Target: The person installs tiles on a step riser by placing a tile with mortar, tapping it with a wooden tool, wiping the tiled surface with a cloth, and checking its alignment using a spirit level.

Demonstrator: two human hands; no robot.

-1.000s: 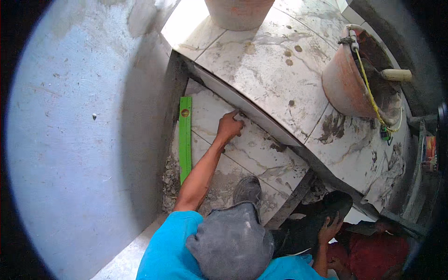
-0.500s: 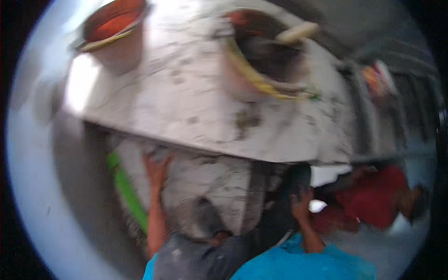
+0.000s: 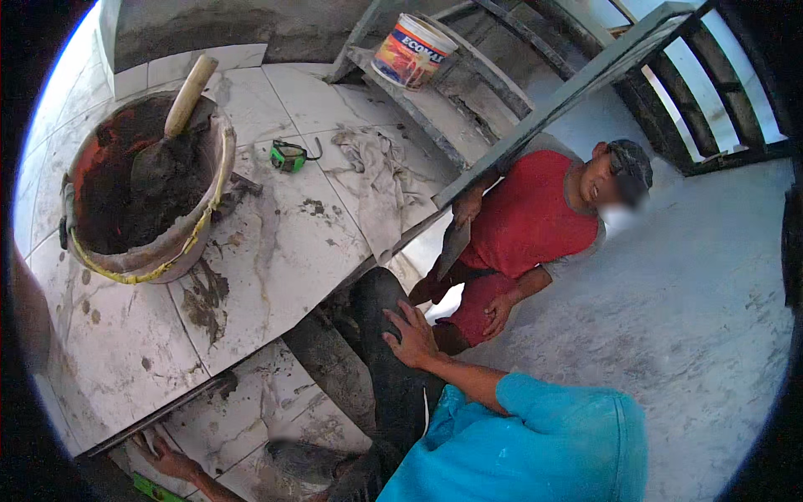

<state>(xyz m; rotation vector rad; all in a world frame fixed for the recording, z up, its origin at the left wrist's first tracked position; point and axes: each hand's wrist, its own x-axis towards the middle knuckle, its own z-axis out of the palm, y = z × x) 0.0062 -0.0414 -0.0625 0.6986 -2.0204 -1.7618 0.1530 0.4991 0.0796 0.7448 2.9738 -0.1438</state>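
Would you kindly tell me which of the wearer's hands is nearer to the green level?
Left: the left hand is close beside the green level, at the lower tiles; the right hand rests farther off, on the knee.

- Bare right hand (image 3: pixel 410 339): fingers spread, resting on the bent knee in black cloth trousers (image 3: pixel 381 291).
- Bare right forearm (image 3: pixel 475 381): slanting toward that knee from a turquoise short sleeve (image 3: pixel 535 402).
- Bare left hand (image 3: pixel 167 458): well left of the knee, lower, fingers extended.

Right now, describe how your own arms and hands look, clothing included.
The bare left hand and bare right hand are ungloved, with uncovered wrists. A short, bright blue fabric sleeve leaves the right forearm uncovered; the left sleeve is out of view.
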